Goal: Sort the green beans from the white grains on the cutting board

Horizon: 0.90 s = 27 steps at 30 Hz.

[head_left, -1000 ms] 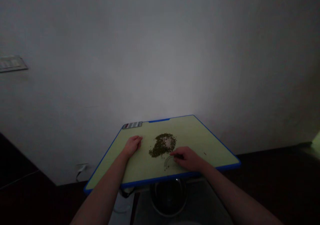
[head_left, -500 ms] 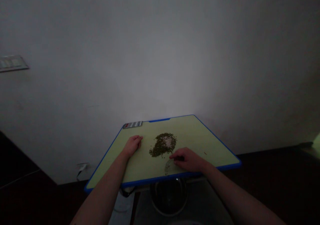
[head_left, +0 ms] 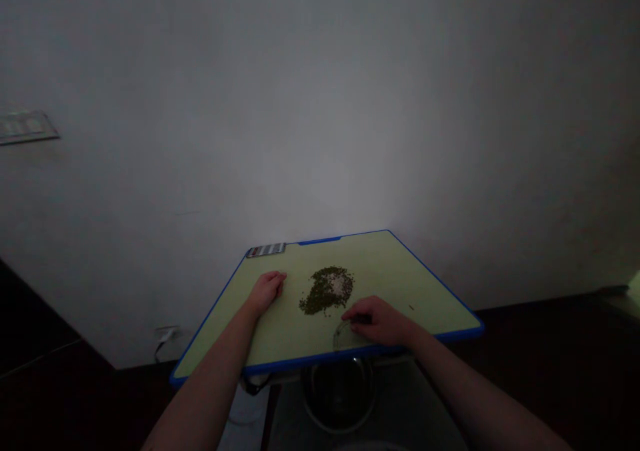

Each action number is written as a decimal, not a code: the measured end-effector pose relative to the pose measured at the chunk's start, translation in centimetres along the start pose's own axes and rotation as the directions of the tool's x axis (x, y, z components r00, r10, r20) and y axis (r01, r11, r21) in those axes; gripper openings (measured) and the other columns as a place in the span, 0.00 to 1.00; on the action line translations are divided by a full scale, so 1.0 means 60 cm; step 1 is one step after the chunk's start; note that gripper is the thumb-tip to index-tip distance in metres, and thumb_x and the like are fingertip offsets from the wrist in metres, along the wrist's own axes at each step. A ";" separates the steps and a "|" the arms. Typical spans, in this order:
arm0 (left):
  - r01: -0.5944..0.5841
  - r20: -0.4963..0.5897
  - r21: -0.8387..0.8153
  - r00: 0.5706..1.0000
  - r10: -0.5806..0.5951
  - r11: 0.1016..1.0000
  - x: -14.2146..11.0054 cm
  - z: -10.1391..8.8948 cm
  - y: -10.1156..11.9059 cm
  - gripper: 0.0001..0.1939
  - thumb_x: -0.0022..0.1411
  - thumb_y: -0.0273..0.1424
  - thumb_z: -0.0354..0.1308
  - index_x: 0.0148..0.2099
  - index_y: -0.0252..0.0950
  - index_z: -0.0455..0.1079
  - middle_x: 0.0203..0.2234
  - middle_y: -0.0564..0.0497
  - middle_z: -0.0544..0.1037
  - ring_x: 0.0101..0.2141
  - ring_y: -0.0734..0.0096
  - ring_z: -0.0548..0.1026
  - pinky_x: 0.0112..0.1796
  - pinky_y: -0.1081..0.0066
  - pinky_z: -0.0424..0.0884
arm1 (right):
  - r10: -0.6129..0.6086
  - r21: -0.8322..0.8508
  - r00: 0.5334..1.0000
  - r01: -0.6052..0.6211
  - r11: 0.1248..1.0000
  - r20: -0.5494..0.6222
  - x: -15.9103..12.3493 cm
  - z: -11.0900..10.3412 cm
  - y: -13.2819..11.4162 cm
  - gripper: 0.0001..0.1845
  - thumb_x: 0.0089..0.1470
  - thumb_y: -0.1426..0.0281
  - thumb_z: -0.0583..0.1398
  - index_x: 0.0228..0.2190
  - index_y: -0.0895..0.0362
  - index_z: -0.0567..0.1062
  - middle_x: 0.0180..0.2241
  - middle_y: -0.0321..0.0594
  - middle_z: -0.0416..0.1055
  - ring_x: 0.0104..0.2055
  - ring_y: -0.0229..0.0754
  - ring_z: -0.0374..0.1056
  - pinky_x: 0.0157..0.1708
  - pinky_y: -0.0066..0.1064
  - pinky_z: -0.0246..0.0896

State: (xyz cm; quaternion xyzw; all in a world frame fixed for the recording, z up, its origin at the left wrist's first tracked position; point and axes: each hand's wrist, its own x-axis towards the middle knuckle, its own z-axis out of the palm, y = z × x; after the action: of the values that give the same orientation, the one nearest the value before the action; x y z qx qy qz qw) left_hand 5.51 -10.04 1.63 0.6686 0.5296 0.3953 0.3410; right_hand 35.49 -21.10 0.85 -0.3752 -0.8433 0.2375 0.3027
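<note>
On the yellowish board [head_left: 300,344] lies a spread pile of small green beans [head_left: 320,296], with a patch of pale grains [head_left: 341,284] on its right side. My left hand [head_left: 267,291] rests left of the pile, apart from it, its fingers curled closed with nothing visible in them. Just below the pile's right edge is my right hand [head_left: 377,321], thumb and fingers bent into a pinch. They grip a clear curved piece of plastic [head_left: 340,336] whose arc reaches toward the board's near edge; part of it is hidden behind the fingers.
A phone [head_left: 267,250] lies at the board's far left corner. One small dark bit [head_left: 411,307] sits on the right. Below the near edge is a metal bowl [head_left: 339,429]. A pale wall stands behind, with a plugged socket [head_left: 167,334] low on the left.
The clear piece in my right hand has shifted and tilted slightly to the right. Both hands hold almost the same places, and the pile looks unchanged.
</note>
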 end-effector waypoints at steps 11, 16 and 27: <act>-0.007 -0.010 -0.022 1.000 0.007 1.000 -0.004 0.000 0.004 0.19 0.52 0.42 0.50 0.16 0.36 0.58 0.09 0.56 0.61 0.15 0.77 0.58 0.22 0.73 0.56 | 0.015 0.023 1.000 -0.015 1.000 -0.026 -0.003 -0.001 -0.004 0.15 0.45 0.73 0.58 0.37 0.57 0.77 0.29 0.40 0.74 0.30 0.38 0.67 0.31 0.27 0.61; -0.005 -0.001 -0.038 1.000 0.005 0.999 -0.003 0.001 0.001 0.19 0.52 0.42 0.50 0.17 0.36 0.58 0.09 0.57 0.61 0.15 0.77 0.58 0.21 0.73 0.56 | 0.051 0.013 0.994 -0.050 0.999 -0.098 0.000 0.001 0.001 0.15 0.45 0.73 0.57 0.37 0.59 0.77 0.26 0.39 0.73 0.27 0.37 0.66 0.28 0.27 0.59; 0.004 -0.012 -0.030 1.000 -0.004 1.000 -0.007 0.002 0.011 0.19 0.52 0.42 0.50 0.17 0.36 0.58 0.08 0.57 0.61 0.14 0.77 0.57 0.21 0.73 0.55 | 0.112 -0.068 0.985 -0.121 0.990 -0.131 0.014 0.002 0.002 0.17 0.47 0.72 0.56 0.40 0.58 0.76 0.29 0.41 0.74 0.29 0.39 0.66 0.30 0.28 0.59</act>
State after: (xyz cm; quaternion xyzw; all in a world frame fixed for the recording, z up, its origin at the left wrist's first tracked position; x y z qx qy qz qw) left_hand 5.87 -10.60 2.09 0.6598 0.5272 0.4065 0.3485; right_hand 35.03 -20.41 0.94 -0.4494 -0.8074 0.1985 0.3269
